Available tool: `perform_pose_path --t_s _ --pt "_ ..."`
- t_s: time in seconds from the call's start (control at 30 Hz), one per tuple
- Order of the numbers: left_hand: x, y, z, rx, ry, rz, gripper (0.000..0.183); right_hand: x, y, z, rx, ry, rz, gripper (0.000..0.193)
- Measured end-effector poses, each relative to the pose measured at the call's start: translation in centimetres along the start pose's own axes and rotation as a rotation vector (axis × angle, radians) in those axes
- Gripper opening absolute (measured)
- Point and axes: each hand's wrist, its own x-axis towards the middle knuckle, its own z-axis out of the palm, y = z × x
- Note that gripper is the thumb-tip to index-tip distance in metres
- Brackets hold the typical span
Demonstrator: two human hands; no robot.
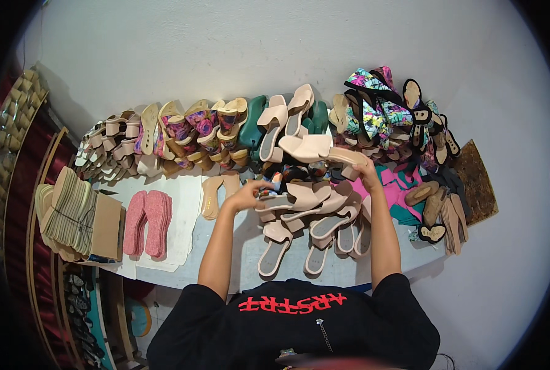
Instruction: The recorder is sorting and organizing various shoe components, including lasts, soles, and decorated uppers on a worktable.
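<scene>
My right hand (365, 171) grips the heel end of a beige slide sandal (315, 148) and holds it raised over the pile. My left hand (248, 195) rests its fingers on another beige sandal (287, 198) lying on top of a heap of several beige sandals (315, 228) on the white table (188, 259). A small colourful object sits at my left fingertips; what it is cannot be told. Both forearms come up from the lower edge, over a black shirt.
A long row of stacked sandals (182, 132) leans along the wall, with floral ones (379, 111) at the right. Pink insoles (146, 222), tan soles (216, 194) and bundled soles (71, 213) lie left. Pink fabric (398, 185) and brown soles (441, 213) lie right.
</scene>
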Motion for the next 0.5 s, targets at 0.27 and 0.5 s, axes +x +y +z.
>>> perform_pose_path --t_s 0.27,0.5 --pt "10.5 -0.9 -3.8 0.274 0.619 0.228 0.047 1.9 4.0 -0.5 -0.119 -0.237 0.344 0.048" --pt "11.9 0.0 -1.6 0.475 0.648 -0.325 0.07 6.2 1.4 3.2 -0.876 -0.153 0.194 0.049"
